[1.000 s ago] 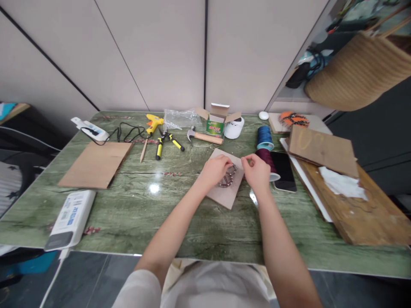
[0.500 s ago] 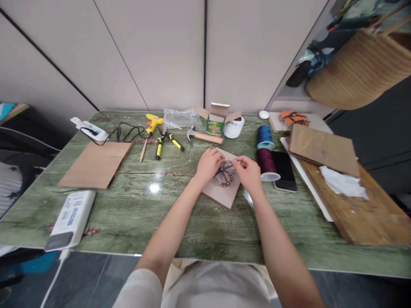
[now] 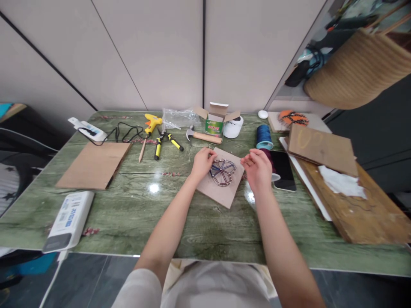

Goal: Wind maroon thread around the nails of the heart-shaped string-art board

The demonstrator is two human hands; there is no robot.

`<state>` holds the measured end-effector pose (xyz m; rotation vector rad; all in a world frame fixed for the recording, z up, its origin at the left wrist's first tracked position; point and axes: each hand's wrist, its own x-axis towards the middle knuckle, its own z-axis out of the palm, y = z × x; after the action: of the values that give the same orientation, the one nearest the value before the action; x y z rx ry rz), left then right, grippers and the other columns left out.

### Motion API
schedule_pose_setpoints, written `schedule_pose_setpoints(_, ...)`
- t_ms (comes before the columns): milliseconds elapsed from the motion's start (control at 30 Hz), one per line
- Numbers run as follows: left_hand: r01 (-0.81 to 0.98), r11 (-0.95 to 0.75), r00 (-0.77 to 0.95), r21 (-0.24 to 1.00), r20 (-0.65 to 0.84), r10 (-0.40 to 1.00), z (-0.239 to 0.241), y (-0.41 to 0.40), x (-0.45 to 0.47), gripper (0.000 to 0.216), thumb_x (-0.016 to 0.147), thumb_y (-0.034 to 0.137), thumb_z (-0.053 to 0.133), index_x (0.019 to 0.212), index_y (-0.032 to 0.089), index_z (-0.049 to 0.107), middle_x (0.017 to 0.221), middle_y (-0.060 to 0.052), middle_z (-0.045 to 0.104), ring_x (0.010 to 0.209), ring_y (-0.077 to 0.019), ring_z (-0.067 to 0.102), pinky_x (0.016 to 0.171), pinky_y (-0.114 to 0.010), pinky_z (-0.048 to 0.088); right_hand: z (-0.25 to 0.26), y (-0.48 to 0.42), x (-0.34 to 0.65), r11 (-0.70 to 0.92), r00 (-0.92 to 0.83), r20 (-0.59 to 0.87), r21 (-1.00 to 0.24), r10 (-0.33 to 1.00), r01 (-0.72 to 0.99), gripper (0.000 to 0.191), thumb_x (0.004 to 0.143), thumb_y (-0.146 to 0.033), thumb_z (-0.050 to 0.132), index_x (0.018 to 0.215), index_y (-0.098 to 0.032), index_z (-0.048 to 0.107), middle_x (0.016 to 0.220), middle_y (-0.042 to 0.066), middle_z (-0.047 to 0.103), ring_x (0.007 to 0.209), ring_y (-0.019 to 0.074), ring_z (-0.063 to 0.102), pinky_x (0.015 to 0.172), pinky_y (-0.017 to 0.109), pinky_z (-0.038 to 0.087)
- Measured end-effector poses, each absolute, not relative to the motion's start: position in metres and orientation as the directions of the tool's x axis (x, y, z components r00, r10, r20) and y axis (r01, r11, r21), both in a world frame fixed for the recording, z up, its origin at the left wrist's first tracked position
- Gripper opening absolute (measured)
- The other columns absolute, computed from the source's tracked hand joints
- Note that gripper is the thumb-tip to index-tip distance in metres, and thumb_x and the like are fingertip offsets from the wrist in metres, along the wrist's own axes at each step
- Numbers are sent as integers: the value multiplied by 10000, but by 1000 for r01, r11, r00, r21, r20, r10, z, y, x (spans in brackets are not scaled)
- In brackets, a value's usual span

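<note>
Our left hand [image 3: 202, 164] lay half-curled and empty on the wooden square [image 3: 221, 192] at center frame, apparently steadying it beside the nail-and-thread wheel [image 3: 222, 172], while our right hand [image 3: 258, 170] hung loosely open, holding nothing, just right of the wheel.

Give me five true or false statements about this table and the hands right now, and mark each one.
1. The wire-and-thread wheel lies on a square wooden board. True.
2. The right hand is gripping the wheel. False: it is raised to the wheel's right, holding nothing.
3. The left hand is at the board's upper left edge, beside the wheel. True.
4. The yellow glue gun lies to the right of the phone. False: the glue gun is on the table's left side, the phone on its right.
5. A blue thread spool stands upright beyond the right hand. True.
</note>
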<state>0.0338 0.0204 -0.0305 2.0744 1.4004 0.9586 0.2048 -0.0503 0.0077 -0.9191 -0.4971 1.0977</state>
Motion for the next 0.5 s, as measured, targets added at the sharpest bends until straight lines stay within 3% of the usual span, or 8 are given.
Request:
schedule_pose_setpoints(267,620,-405,279,672,294,914,-25,14,21,77,827,178,540,800,166,611,855,-37,622,841,-161,555,795,-283,426,6,-49,202,126,421,-76,-894,904,-430,149,639,-223,663,769,-201,593,538,-65,537,503,77,516,535,218,452)
schedule_pose_setpoints(500,637,-599,548,485,262,794,-9,6,8,116,852,261,531,822,186,615,896,-34,620,941,-196,503,844,-335,377,-1,-45,209,182,497,-20,-917,868,-354,144,642,-212,622,782,-191,597,487,-74,463,454,68,439,460,199,353)
